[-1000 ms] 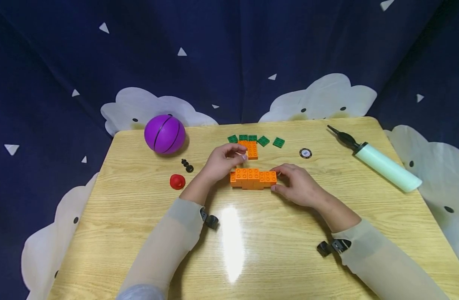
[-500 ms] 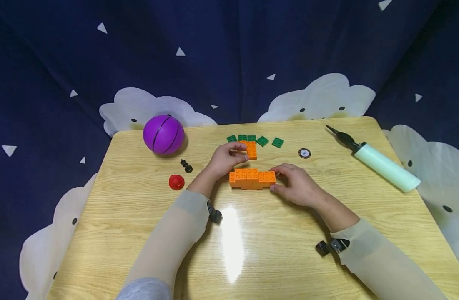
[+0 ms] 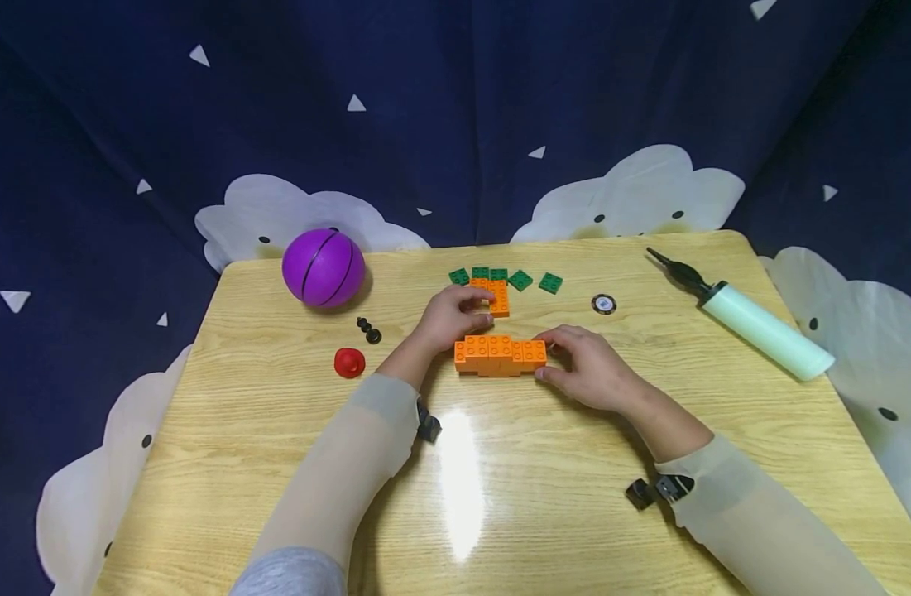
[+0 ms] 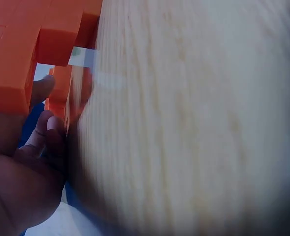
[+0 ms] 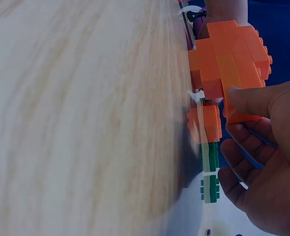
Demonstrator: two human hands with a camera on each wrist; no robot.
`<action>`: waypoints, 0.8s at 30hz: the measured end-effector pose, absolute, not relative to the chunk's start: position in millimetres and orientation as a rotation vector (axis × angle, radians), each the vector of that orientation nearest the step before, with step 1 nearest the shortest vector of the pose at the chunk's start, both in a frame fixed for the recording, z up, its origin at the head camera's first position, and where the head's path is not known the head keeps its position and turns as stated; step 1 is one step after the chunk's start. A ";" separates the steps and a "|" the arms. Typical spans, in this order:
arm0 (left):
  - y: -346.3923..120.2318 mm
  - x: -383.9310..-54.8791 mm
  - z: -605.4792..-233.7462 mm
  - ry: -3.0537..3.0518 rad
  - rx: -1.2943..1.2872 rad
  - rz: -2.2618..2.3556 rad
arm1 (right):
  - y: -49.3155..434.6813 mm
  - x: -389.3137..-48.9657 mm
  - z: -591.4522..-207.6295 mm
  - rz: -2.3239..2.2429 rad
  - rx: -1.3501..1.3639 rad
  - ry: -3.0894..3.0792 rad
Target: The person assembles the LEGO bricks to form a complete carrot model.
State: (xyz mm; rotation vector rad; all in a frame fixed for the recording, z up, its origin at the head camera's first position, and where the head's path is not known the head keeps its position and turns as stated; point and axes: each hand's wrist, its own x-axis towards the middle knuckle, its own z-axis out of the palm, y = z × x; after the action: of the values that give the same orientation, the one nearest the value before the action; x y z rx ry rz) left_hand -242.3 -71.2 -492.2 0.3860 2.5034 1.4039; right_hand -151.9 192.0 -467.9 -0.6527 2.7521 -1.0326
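A stepped block of joined orange toy bricks [image 3: 500, 356] stands at the table's middle. My right hand [image 3: 595, 368] pinches its right end, thumb on the near side and index finger behind; the right wrist view shows the thumb [image 5: 248, 101] pressed to the orange face. Beyond the block, my left hand [image 3: 451, 317] reaches over two loose orange bricks [image 3: 499, 300] lying side by side. Its index finger overlaps them, with a gap between that finger and the thumb. In the left wrist view, the left fingers [image 4: 41, 130] show below the block, close to a loose brick.
Several flat green bricks [image 3: 520, 280] lie at the back. A purple ball [image 3: 323, 268], a black chess piece [image 3: 369, 331] and a small red hat [image 3: 349, 362] are on the left. To the right lie a poker chip [image 3: 604, 304] and a hand pump [image 3: 768, 331].
My left hand has shifted slightly right toward the loose orange bricks, its forearm following. The right hand keeps its hold on the brick block, and both stay in place.
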 end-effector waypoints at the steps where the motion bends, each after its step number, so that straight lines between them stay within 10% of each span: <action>1: -71.0 -242.6 -492.2 2.511 0.391 1.386 | 192.2 -151.7 -468.1 -1.031 -0.653 2.754; 24: -68.6 -237.8 -488.3 2.544 0.338 1.377 | 192.6 -150.9 -467.7 -1.031 -0.653 2.755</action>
State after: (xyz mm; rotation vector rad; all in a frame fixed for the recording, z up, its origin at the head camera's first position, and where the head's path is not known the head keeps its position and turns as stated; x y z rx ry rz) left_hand -237.8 -68.6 -488.3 0.3376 2.5438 1.3775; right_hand -150.9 192.6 -467.7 -0.6532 2.7547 -1.0312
